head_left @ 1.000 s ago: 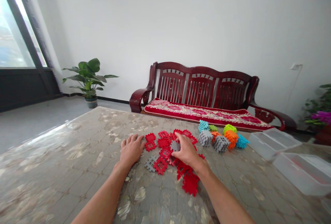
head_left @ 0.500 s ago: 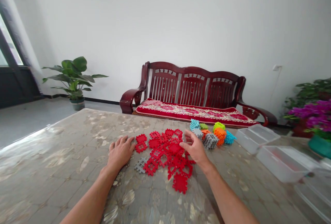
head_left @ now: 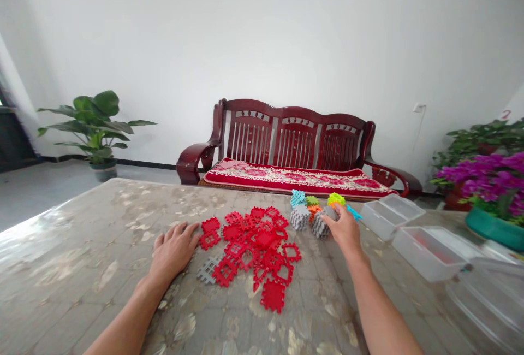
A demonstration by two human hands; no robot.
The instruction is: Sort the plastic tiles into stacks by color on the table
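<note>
My left hand (head_left: 174, 248) lies palm down on the table, fingers spread, at the left side of a loose pile of red interlocking plastic tiles (head_left: 264, 237). Some of these tiles are solid squares, others have window-like cutouts. One grey tile (head_left: 208, 270) lies at the pile's lower left, near that hand. My right hand (head_left: 345, 229) is at a stack of grey tiles (head_left: 321, 224), thumb and fingers closed on a grey tile at its top; the fingers partly cover it. A second grey stack (head_left: 300, 217) stands just left of it.
Light blue tiles (head_left: 298, 197), green tiles (head_left: 312, 201) and yellow-green tiles (head_left: 335, 199) stand behind the grey stacks. Clear plastic boxes (head_left: 426, 259) sit at the right. Beyond the patterned table (head_left: 110, 229) is a wooden bench (head_left: 295, 136); purple flowers (head_left: 487, 177) stand far right.
My right hand has moved right, from the edge of the red pile to the grey stack, with a grey tile. My left hand stays resting by the pile. The view has turned slightly right.
</note>
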